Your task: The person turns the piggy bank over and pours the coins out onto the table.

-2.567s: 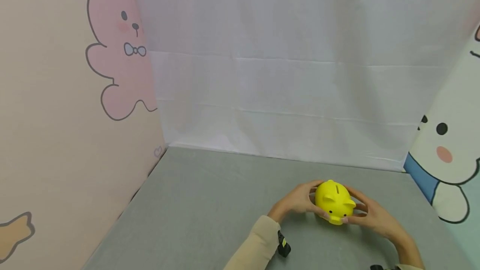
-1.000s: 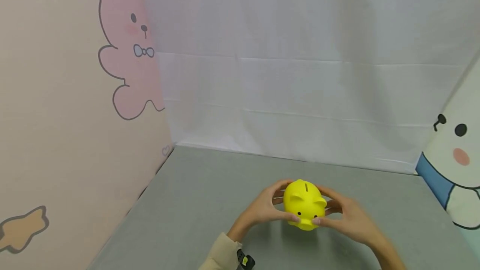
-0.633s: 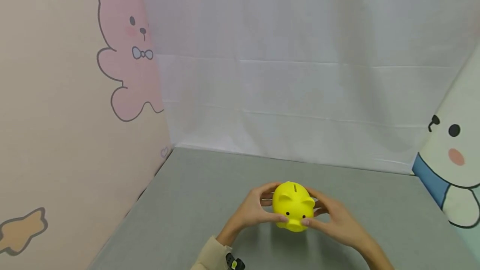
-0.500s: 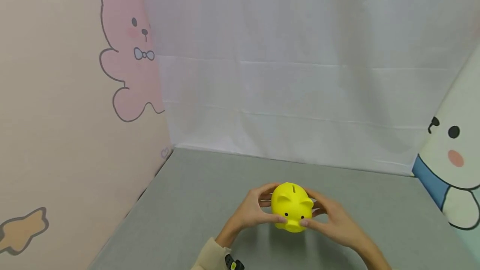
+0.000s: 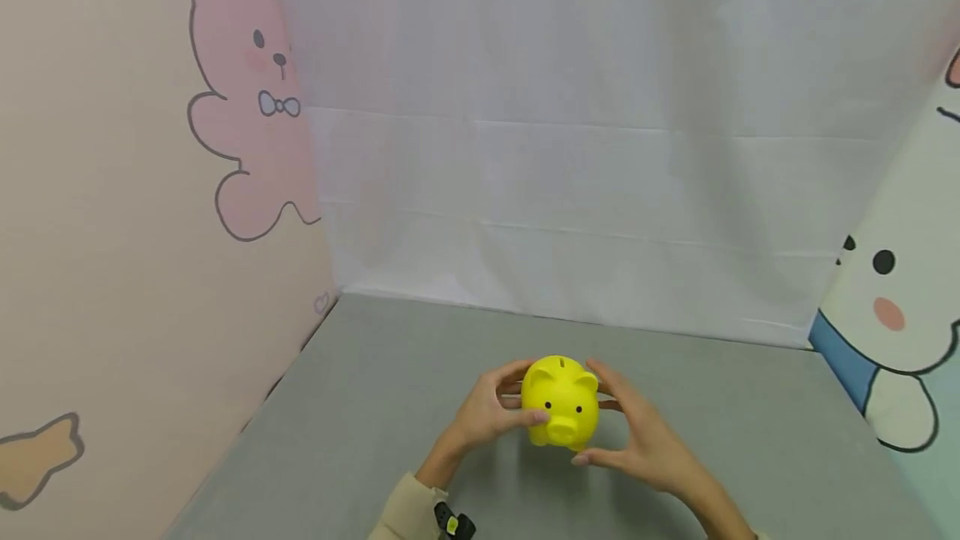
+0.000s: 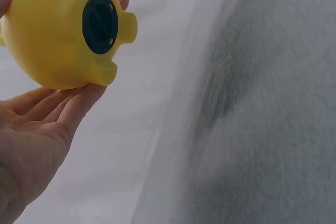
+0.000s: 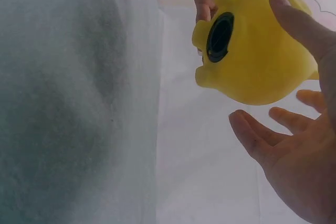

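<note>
Head view: the yellow piggy bank (image 5: 562,402) is held above the grey counter (image 5: 405,390) by the left hand (image 5: 478,419), thumb in front and fingers behind, presumably to bear its weight while the right hand (image 5: 647,442) stands spread wide beside it

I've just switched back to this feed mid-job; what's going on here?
A person's left hand grips a yellow piggy bank, holding it raised above the gray table. The right hand is spread around its other side, the fingers clear of it; whether that thumb touches is unclear. The snout faces the person, and the wrist views show a dark plug underneath.
</note>
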A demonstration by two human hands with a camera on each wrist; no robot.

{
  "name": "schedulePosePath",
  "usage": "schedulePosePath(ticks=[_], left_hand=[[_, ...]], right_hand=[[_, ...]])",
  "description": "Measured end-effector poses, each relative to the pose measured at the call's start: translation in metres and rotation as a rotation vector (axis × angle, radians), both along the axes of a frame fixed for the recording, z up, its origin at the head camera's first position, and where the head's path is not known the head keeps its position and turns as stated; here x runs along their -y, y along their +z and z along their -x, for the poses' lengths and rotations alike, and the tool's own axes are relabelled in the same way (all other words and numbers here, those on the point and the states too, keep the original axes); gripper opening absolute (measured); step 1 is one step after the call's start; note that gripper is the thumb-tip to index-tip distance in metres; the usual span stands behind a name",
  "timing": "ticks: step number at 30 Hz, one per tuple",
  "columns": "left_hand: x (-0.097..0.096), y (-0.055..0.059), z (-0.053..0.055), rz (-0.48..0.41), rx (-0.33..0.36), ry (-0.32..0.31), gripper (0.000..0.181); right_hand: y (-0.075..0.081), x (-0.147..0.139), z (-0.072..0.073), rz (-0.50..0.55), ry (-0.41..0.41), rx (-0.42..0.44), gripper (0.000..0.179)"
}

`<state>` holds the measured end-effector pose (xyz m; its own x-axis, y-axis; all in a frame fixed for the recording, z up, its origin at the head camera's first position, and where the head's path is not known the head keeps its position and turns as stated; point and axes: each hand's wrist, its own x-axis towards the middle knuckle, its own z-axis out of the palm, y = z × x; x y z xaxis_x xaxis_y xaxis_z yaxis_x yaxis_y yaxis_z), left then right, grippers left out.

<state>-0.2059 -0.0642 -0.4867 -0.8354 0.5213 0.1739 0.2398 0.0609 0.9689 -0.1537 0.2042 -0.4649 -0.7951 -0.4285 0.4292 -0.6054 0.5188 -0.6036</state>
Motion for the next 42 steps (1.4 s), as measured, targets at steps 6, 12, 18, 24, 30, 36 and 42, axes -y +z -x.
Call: schedulePosePath(ticks=[6, 12, 18, 24, 30, 36, 42], left_hand=[[0.007, -0.001, 0.001, 0.047, 0.001, 0.006, 0.072], [0.008, -0.003, -0.001, 0.088, 0.024, 0.012, 0.073], [0.003, -0.006, -0.006, 0.127, 0.072, 0.009, 0.074], [0.002, -0.002, -0.008, 0.135, 0.05, 0.01, 0.074], [0.005, -0.004, -0.007, 0.114, 0.058, -0.044, 0.073], [0.005, -0.002, -0.007, 0.038, 0.104, -0.092, 0.074], [0.008, 0.001, -0.008, 0.008, 0.057, -0.148, 0.086]], right_hand=[[-0.004, 0.008, 0.003, -0.001, 0.034, -0.008, 0.116], [-0.006, 0.01, 0.004, 0.036, 0.044, 0.02, 0.109], [-0.008, 0.007, 0.003, 0.118, 0.046, 0.074, 0.099], [-0.001, 0.006, 0.002, 0.186, -0.002, 0.213, 0.089], [0.005, 0.001, -0.003, 0.267, -0.032, 0.382, 0.087], [0.008, 0.0, -0.003, 0.279, -0.045, 0.465, 0.087], [0.008, 0.0, -0.004, 0.291, 0.025, 0.567, 0.082]])
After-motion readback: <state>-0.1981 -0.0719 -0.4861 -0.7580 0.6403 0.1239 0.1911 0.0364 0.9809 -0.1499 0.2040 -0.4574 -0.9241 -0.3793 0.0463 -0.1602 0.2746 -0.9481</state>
